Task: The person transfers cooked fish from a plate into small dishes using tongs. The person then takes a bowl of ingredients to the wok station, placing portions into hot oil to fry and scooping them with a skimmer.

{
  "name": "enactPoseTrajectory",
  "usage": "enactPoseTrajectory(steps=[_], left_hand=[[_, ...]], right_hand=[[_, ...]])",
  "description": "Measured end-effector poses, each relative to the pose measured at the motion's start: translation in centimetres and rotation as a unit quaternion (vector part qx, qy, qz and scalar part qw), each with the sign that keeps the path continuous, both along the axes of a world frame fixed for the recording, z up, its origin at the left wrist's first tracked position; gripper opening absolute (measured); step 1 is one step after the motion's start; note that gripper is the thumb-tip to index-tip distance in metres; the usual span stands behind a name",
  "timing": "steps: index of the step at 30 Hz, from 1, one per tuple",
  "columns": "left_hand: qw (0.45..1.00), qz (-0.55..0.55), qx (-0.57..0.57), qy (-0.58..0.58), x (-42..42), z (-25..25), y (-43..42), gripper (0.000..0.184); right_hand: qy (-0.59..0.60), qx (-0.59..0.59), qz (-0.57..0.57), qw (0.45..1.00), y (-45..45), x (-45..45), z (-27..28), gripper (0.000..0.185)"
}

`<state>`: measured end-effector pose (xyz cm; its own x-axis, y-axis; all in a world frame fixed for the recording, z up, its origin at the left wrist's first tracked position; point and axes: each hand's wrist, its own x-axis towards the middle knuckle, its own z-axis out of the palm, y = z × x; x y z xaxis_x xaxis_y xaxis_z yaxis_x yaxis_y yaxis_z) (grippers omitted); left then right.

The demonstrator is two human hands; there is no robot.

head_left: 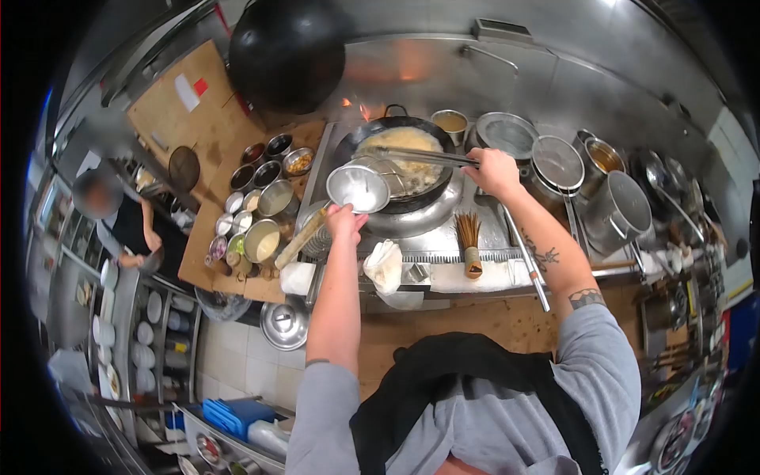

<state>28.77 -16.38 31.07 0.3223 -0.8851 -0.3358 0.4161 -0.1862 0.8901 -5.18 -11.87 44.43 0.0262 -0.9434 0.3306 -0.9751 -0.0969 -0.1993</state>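
Note:
My left hand is closed on the rim of a small shiny metal bowl, held at the left front edge of the wok. A wooden handle runs up beside this hand; a wire skimmer shows just right of the bowl, partly hidden by it. My right hand grips long metal tongs, which reach leftward across the wok. Pale, bubbling liquid fills the wok. What lies between the tongs' tips cannot be made out.
Sauce and ingredient pots crowd the left counter. A bamboo brush and white cloth lie in front. Right of the wok are strainers and a tall pot. Flames rise behind. Another person stands far left.

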Motion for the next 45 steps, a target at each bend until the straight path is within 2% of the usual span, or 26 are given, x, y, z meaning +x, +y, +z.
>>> enactPoseTrajectory(steps=[2,6,11,15,17,19,22,25,27,29,31,33,35,37,39,41,42,45], left_hand=[[1.0,0.001,-0.014,0.009,0.4,0.2,1.2,0.017],[0.999,-0.003,-0.048,0.025,1.1,0.9,3.2,0.015],[0.994,-0.077,-0.066,0.037,1.7,1.1,9.3,0.009],[0.988,-0.117,-0.022,0.099,3.2,-3.4,17.6,0.007],[0.983,-0.122,0.011,0.135,3.4,-5.6,21.4,0.008],[0.98,-0.124,0.039,0.15,2.7,-6.9,23.9,0.009],[0.974,-0.155,0.082,0.145,1.5,-7.4,26.5,0.01],[0.963,-0.223,0.1,0.114,-0.3,-7.1,26.4,0.01],[0.949,-0.278,0.117,0.095,-2.0,-6.6,26.4,0.009],[0.936,-0.325,0.122,0.06,-4.0,-6.0,26.1,0.009],[0.918,-0.378,0.116,0.026,-7.5,-5.2,25.9,0.009],[0.9,-0.425,0.1,0.004,-11.2,-4.9,26.6,0.009],[0.859,-0.505,0.089,0.0,-14.9,-7.0,27.3,0.01],[0.805,-0.583,0.107,-0.011,-19.9,-7.5,29.3,0.01],[0.724,-0.679,0.108,-0.049,-24.8,-8.4,32.4,0.01],[0.64,-0.759,0.091,-0.08,-30.5,-7.7,37.3,0.008],[0.592,-0.8,0.075,-0.064,-32.6,-8.8,39.7,0.006],[0.474,-0.877,0.068,-0.031,-38.0,-10.3,48.6,0.008]], right_hand=[[-0.091,0.019,-0.06,0.994,0.4,-1.8,-2.4,0.042],[-0.191,0.072,-0.15,0.967,-1.5,-5.4,-9.1,0.056],[-0.275,0.008,-0.168,0.946,2.0,-6.2,-15.9,0.057],[-0.37,-0.104,-0.191,0.903,10.3,-6.9,-26.3,0.053],[-0.376,-0.028,-0.286,0.881,16.7,-4.9,-26.9,0.051],[-0.37,-0.039,-0.298,0.879,20.4,-4.3,-30.2,0.05],[-0.305,0.016,-0.37,0.877,22.1,-3.4,-31.4,0.057],[-0.24,0.043,-0.367,0.898,18.9,-5.6,-34.1,0.058],[-0.29,-0.003,-0.348,0.891,16.3,-7.5,-35.9,0.059],[-0.419,0.005,-0.386,0.822,16.7,-7.1,-31.5,0.059],[-0.455,0.019,-0.366,0.811,20.2,-8.3,-34.3,0.063],[-0.364,-0.049,-0.381,0.849,27.3,-7.6,-38.0,0.061],[-0.365,0.043,-0.467,0.804,36.3,-5.2,-38.3,0.06],[-0.517,0.249,-0.473,0.668,44.2,-3.8,-36.1,0.056],[-0.443,0.317,-0.424,0.724,49.0,-1.3,-45.2,0.054],[-0.513,0.292,-0.46,0.663,53.2,0.0,-37.1,0.049],[-0.47,0.297,-0.449,0.699,54.6,0.5,-38.0,0.045],[-0.554,0.136,-0.509,0.645,59.2,0.8,-36.6,0.041]])
